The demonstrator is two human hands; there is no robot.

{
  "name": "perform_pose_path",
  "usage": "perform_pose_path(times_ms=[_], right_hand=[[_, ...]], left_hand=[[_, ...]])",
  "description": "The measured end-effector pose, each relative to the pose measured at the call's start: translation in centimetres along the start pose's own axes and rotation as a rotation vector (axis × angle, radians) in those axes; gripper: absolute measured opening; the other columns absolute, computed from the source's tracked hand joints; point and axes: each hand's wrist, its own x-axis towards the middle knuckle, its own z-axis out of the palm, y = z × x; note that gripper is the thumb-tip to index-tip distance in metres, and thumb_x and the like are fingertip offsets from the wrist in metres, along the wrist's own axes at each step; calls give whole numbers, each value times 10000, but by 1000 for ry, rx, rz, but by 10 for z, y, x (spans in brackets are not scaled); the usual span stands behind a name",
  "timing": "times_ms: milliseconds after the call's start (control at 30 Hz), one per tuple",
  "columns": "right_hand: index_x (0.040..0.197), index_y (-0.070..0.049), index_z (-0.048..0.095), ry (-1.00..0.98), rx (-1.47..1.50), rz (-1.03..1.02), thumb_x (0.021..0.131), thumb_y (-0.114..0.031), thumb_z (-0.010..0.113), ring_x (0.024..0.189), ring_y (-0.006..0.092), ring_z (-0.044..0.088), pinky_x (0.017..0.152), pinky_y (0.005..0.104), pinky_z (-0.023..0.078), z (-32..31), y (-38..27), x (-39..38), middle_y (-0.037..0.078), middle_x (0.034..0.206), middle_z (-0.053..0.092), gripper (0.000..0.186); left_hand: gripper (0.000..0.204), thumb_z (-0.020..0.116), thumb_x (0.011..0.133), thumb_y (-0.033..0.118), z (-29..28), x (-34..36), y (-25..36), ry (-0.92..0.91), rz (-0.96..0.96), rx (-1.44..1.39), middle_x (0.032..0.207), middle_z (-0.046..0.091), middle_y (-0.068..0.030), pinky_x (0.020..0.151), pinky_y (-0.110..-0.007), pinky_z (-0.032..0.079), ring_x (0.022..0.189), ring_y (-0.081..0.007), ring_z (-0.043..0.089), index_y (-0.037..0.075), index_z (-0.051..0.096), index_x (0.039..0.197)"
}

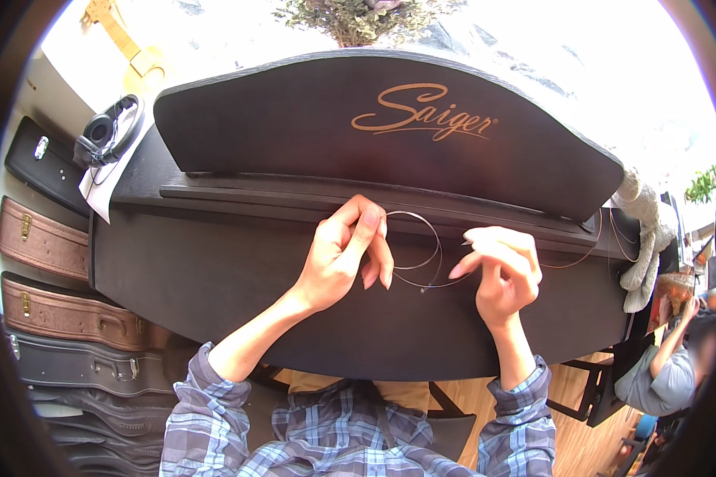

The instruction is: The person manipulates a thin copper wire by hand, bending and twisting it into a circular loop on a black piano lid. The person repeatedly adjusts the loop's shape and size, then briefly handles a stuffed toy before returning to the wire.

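A thin silvery guitar string (439, 248) hangs in loose loops between my hands, above a black piano's flat closed top (334, 334). My left hand (336, 256) pinches the loops between thumb and fingertips at their left side. From the bottom of the coil, one strand runs rightward to my right hand (507, 274), whose fingers are curled around it. The exact grip there is partly hidden by the fingers. A small light-coloured bit shows at the low point of the loops, too small to make out.
Behind my hands rises a black music rest (278, 119). Thin copper-coloured strings (581, 258) lie at the right, near a grey plush toy (648, 238). Headphones (107, 131) rest at the far left. Instrument cases (71, 314) line the left side; another person (668, 366) sits at right.
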Motion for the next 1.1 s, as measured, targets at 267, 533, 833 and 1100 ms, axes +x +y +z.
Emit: perform_pose_path(times_ms=[267, 533, 833, 1100], right_hand=[[1234, -37, 591, -143, -52, 228, 856, -5, 846, 605, 109, 709, 623, 224, 527, 10, -5, 1, 40, 757, 767, 458], [1277, -59, 637, -124, -52, 398, 903, -10, 797, 512, 70, 554, 526, 225, 468, 14, -7, 2, -7, 657, 650, 410], [1215, -22, 634, -203, 166, 500, 977, 52, 672, 637, 128, 692, 516, 244, 547, 11, -12, 6, 112, 1017, 692, 252], [1169, 54, 573, -306, 600, 627, 1051, 56, 506, 633, 171, 709, 500, 252, 582, 6, -14, 12, 248, 1245, 635, 136]], left_hand=[[272, 451, 1151, 256, 4, -4, 2, -14, 59, 77, 630, 674, -71, 476, -235, 406, 486, -80, 560, 43, 545, 1011], [143, 576, 1081, 105, 3, -4, 6, -151, 195, 341, 657, 702, -57, 522, -253, 462, 532, -99, 635, 26, 668, 1004], [86, 598, 1039, 8, -1, -5, 7, -183, 277, 366, 755, 713, -70, 594, -289, 548, 615, -163, 719, -6, 677, 1007], [109, 580, 1055, 25, -7, -3, 8, -175, 280, 399, 752, 718, -65, 563, -273, 514, 590, -137, 692, -3, 672, 1004]])
